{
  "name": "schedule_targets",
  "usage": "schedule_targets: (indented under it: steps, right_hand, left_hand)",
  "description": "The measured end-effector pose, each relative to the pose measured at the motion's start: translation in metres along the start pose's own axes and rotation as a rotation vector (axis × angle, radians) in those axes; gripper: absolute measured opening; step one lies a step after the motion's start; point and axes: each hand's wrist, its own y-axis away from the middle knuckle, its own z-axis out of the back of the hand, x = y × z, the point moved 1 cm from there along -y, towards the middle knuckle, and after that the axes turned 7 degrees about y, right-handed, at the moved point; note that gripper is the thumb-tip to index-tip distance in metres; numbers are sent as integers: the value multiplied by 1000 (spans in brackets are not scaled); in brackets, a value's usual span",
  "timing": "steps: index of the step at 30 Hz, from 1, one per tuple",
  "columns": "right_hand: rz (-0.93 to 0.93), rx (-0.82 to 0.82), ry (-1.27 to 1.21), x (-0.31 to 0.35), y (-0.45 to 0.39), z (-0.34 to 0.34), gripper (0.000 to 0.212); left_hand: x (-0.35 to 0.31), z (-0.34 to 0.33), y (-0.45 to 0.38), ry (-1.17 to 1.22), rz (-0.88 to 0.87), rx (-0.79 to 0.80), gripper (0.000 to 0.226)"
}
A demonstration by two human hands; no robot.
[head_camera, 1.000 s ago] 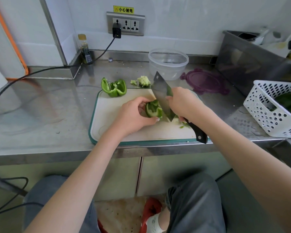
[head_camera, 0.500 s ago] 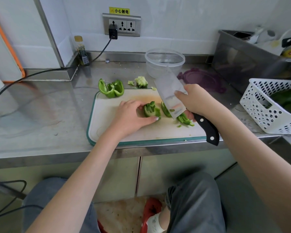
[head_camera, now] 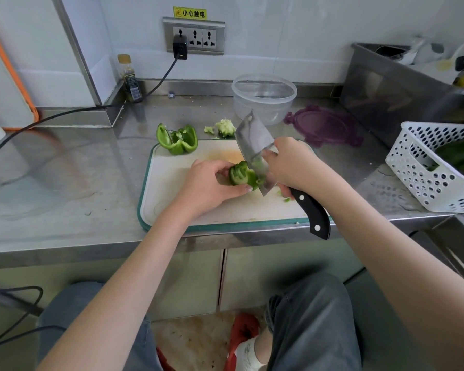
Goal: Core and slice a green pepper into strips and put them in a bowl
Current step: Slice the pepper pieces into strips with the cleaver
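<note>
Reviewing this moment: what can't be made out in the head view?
- Cut strips: behind the cleaver and right hand.
- Pepper piece: its near side is covered by the left hand.
- White basket: cut off by the right edge.
- Bottle label: too small to read.

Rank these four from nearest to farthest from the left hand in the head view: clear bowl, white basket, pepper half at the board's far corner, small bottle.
1. Pepper half, just beyond the left hand.
2. Clear bowl, far right of it.
3. Small bottle, back left by the wall.
4. White basket, far right.
</note>
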Motion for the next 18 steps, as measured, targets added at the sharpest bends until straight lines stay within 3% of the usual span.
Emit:
schedule_targets:
  steps: [6, 18]
  right_hand:
    - [32, -20, 48, 7, 5, -10, 16]
    - [-5, 28, 48, 10, 2, -12, 26]
  left_hand:
    - [0, 0, -1, -34, -22, 13, 59]
    - [-4, 1, 1, -5, -29, 27, 36]
